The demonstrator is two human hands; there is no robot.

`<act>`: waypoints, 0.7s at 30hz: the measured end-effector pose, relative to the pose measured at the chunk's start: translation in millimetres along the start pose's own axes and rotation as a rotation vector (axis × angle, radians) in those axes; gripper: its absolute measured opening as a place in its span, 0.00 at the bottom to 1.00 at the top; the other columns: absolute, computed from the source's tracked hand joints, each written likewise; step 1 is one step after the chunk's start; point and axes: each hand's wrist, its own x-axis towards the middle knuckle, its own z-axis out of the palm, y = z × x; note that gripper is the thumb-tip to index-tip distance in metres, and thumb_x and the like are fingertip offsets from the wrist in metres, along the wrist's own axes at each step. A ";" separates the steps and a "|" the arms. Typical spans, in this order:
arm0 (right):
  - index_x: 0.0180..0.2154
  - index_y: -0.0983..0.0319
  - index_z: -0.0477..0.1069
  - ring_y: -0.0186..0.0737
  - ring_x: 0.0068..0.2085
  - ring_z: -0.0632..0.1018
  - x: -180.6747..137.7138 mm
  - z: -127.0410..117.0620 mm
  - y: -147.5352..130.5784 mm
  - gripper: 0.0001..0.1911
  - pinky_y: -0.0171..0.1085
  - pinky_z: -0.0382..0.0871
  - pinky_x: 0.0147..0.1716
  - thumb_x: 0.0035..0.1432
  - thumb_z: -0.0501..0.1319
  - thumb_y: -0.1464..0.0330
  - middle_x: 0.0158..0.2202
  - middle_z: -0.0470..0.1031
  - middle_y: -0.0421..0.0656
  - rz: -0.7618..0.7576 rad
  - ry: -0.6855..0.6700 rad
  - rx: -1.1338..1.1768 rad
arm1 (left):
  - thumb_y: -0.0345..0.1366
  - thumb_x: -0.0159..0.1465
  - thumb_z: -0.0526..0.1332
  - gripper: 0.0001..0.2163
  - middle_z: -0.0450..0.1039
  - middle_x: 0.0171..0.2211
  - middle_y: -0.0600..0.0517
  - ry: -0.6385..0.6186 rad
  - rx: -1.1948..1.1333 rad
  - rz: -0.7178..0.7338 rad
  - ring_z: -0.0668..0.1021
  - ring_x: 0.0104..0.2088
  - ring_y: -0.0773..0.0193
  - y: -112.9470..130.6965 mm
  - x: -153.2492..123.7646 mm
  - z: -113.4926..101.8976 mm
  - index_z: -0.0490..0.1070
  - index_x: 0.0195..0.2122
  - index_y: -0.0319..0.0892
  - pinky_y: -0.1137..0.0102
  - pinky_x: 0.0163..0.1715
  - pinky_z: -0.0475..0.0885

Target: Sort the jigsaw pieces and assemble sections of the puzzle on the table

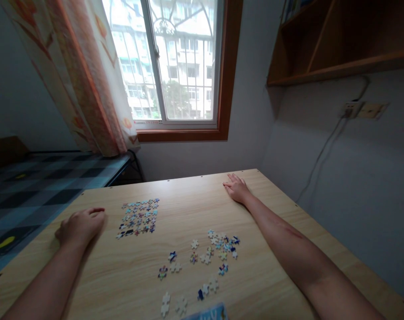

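Observation:
My left hand (82, 226) rests on the wooden table (185, 200) near its left side, loosely bent, with its fingertips pointing right and no object visible in it. Just to its right, apart from it, small jigsaw puzzle pieces (138, 218) lie in close rows forming a rough block. Towards the far right corner, my right hand (237, 189) lies flat with its fingers spread, holding nothing. A cluster of loose puzzle pieces (224, 243) is scattered nearer to me, some coloured side up and some pale side up.
A blue printed item (206, 314) is cut off at the bottom edge. Beyond the table are a window (188, 80), a curtain (85, 80) and a bed with a checked cover (55, 171). A shelf (342, 64) and a cable (318, 158) are on the right wall.

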 end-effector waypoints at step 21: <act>0.51 0.55 0.77 0.46 0.71 0.52 -0.8 -1.9 4.5 0.19 0.54 0.49 0.66 0.68 0.50 0.64 0.70 0.52 0.42 0.076 0.044 0.067 | 0.49 0.54 0.58 0.24 0.71 0.55 0.43 -0.002 -0.020 0.002 0.72 0.53 0.36 -2.0 2.7 0.7 0.78 0.50 0.53 0.48 0.50 0.69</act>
